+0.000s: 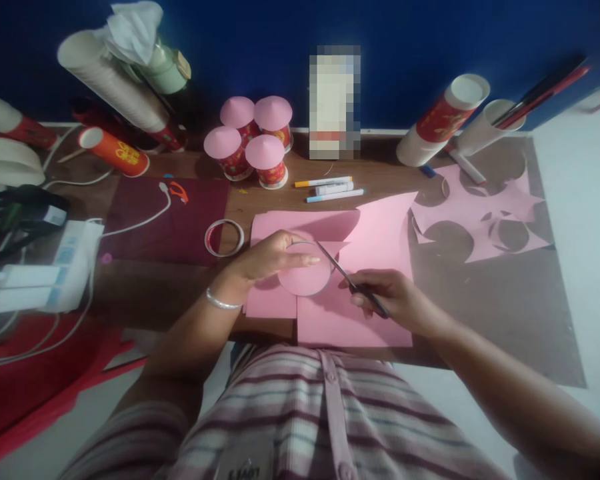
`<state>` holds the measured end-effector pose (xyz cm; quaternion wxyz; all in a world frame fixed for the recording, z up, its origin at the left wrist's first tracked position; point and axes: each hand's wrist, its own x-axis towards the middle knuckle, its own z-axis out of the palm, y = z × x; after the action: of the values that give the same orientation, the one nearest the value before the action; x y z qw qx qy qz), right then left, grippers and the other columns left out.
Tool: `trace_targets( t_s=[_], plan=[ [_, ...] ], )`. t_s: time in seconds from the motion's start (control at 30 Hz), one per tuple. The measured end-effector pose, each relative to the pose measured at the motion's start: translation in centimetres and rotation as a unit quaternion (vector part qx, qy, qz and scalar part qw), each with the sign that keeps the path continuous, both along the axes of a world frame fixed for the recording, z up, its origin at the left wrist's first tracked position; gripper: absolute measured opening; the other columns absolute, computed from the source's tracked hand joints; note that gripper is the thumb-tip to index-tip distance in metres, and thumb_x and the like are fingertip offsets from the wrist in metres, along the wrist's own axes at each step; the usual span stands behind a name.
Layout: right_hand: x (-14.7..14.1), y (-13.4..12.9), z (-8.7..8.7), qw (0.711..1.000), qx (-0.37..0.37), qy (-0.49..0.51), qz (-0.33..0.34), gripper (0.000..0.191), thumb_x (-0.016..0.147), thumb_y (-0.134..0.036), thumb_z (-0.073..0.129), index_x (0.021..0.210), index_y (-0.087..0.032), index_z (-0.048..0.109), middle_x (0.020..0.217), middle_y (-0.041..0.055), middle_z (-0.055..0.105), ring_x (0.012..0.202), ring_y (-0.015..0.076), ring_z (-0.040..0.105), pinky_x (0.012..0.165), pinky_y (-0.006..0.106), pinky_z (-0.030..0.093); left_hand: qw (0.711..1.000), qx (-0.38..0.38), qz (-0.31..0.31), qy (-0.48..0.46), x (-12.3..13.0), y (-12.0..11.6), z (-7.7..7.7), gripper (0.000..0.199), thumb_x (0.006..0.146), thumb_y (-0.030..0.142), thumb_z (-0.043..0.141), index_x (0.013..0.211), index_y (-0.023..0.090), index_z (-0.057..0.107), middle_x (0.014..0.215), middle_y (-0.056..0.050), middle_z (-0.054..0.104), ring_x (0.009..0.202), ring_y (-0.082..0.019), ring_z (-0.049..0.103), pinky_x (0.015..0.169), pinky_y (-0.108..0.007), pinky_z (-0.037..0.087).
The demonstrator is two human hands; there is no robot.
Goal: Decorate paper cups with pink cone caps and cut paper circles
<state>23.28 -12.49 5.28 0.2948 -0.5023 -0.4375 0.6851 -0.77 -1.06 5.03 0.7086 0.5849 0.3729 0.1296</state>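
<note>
Between thumb and fingers, my left hand [275, 257] grips a pink paper circle [307, 277] with a dark outline round its edge. My right hand [385, 293] is closed on the dark handles of a pair of scissors [347, 277]. The blades point up and left and meet the circle's right edge. Under both hands lie pink paper sheets [355, 327], one with its upper right part lifted and curved. A roll of tape [224, 238] lies left of the sheets, near my left hand.
Cups with pink cone tops [265, 153] stand at the back, with markers [335, 190] beside them. Pink paper scraps with round holes [475, 220] lie right. A white power strip [75, 267] with cables is left. Tall cup stacks [125, 90] stand behind.
</note>
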Motion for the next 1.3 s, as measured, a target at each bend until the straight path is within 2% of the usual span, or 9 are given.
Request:
trace_targets(
  t_s=[0.37, 0.57, 0.73, 0.9, 1.17, 1.3],
  plan=[
    [0.0, 0.1, 0.37, 1.0, -0.001, -0.025, 0.015, 0.052, 0.076, -0.059, 0.081, 0.098, -0.011, 0.079, 0.066, -0.0001, 0.059, 0.051, 0.0072, 0.049, 0.044, 0.022, 0.046, 0.999, -0.028, -0.023, -0.004, -0.21, 0.14, 0.23, 0.034, 0.075, 0.038, 0.083, 0.096, 0.012, 0.077, 0.105, -0.008, 0.078, 0.095, -0.021, 0.069, 0.085, -0.029, 0.052],
    [0.14, 0.04, 0.2, 1.0, 0.008, -0.014, 0.015, 0.048, 0.079, -0.053, 0.081, 0.1, -0.011, 0.079, 0.069, 0.001, 0.062, 0.05, 0.0064, 0.049, 0.044, 0.022, 0.046, 0.999, -0.026, -0.029, -0.01, -0.46, 0.22, 0.01, 0.033, 0.078, 0.037, 0.081, 0.102, 0.013, 0.078, 0.106, -0.009, 0.079, 0.101, -0.023, 0.071, 0.091, -0.03, 0.053],
    [0.19, 0.0, 0.17, 1.0, 0.0, -0.01, 0.012, 0.044, 0.078, -0.05, 0.082, 0.097, -0.011, 0.078, 0.065, -0.0002, 0.061, 0.048, 0.0063, 0.049, 0.043, 0.022, 0.045, 0.998, -0.046, -0.036, -0.004, -0.64, 0.26, 0.0, 0.032, 0.081, 0.039, 0.079, 0.101, 0.014, 0.08, 0.098, -0.009, 0.08, 0.091, -0.022, 0.073, 0.08, -0.028, 0.055],
    [0.09, 0.02, 0.32, 1.0, -0.008, -0.005, 0.009, 0.046, 0.078, -0.053, 0.082, 0.096, -0.011, 0.078, 0.065, -0.0006, 0.06, 0.048, 0.0058, 0.047, 0.042, 0.021, 0.043, 0.998, -0.052, -0.032, -0.004, -0.48, 0.22, 0.22, 0.032, 0.08, 0.04, 0.081, 0.099, 0.014, 0.08, 0.093, -0.008, 0.08, 0.087, -0.021, 0.073, 0.077, -0.026, 0.055],
    [0.02, 0.07, 0.29, 1.0, -0.005, -0.003, 0.01, 0.049, 0.079, -0.056, 0.08, 0.098, -0.011, 0.078, 0.065, -0.0007, 0.059, 0.048, 0.0057, 0.047, 0.04, 0.02, 0.041, 0.999, -0.034, -0.037, -0.016, -0.66, 0.39, -0.09, 0.035, 0.08, 0.038, 0.081, 0.107, 0.015, 0.079, 0.105, -0.008, 0.08, 0.101, -0.023, 0.072, 0.09, -0.03, 0.055],
    [0.06, 0.08, 0.22, 1.0, -0.002, -0.008, 0.012, 0.049, 0.079, -0.055, 0.08, 0.099, -0.01, 0.079, 0.064, -0.0006, 0.059, 0.048, 0.0058, 0.047, 0.039, 0.019, 0.04, 1.0, -0.012, -0.013, -0.004, -0.67, 0.35, -0.4, 0.036, 0.077, 0.039, 0.083, 0.103, 0.014, 0.079, 0.111, -0.01, 0.078, 0.105, -0.024, 0.071, 0.092, -0.031, 0.054]
  ],
)
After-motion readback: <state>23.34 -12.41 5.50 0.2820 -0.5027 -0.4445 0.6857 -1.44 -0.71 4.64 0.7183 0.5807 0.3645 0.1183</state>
